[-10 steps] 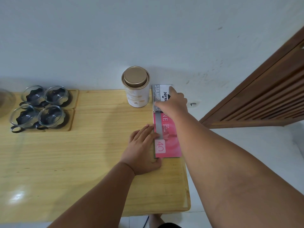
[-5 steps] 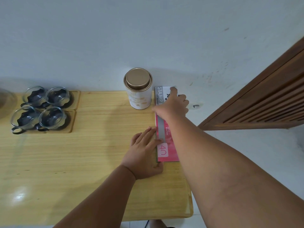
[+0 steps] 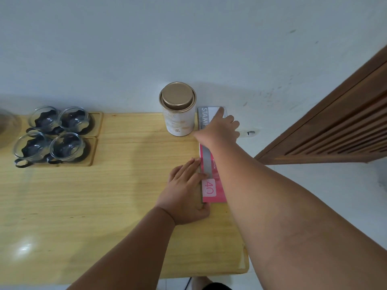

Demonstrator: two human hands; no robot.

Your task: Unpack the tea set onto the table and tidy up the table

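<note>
Starting well off to the left of both hands, four glass cups sit bunched together on two wooden trays, near the far edge of the bench, each cup with a dark holder inside and dark handles poking out toward the near side. Moving across, a white tin with a gold lid stands upright just to the left of the right hand, close against the wall. Now the left hand lies flat and released, palm down on the wood, fingers stretched out with their tips touching the left edge of the long pink and grey box. That box lies flat along the right edge of the bench, running away toward the wall. And the right hand reaches over its far end, beside the tin, fingers spread loosely, one fingertip stretched onto the grey part with white lettering; whether it presses or grips I cannot tell. Further right, a brown slatted wooden panel leans beyond the bench.
</note>
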